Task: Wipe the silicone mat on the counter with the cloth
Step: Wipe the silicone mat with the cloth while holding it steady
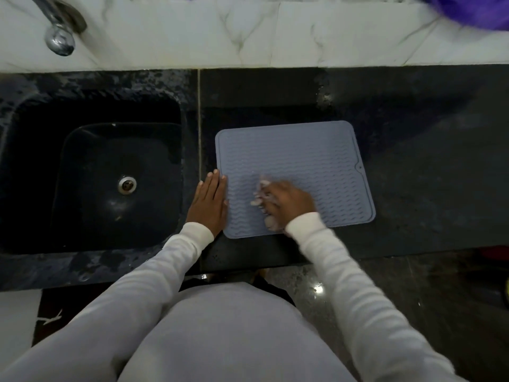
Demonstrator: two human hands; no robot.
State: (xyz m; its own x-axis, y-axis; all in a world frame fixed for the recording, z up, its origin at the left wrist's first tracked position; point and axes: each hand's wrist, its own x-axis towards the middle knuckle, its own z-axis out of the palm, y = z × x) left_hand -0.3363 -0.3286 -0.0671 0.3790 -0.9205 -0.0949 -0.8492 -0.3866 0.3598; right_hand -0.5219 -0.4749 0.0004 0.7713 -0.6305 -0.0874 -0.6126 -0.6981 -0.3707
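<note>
We press our flat left hand (210,203) on the left edge of the grey silicone mat (296,161) on the dark counter (413,161), while our right hand (289,201) clutches the crumpled cloth (260,193) on the mat.

A dark stone counter (413,161) holds a black sink (115,188) under a chrome tap (59,37), backed by white marble wall (248,31); the floor (413,299) is dark and glossy.
</note>
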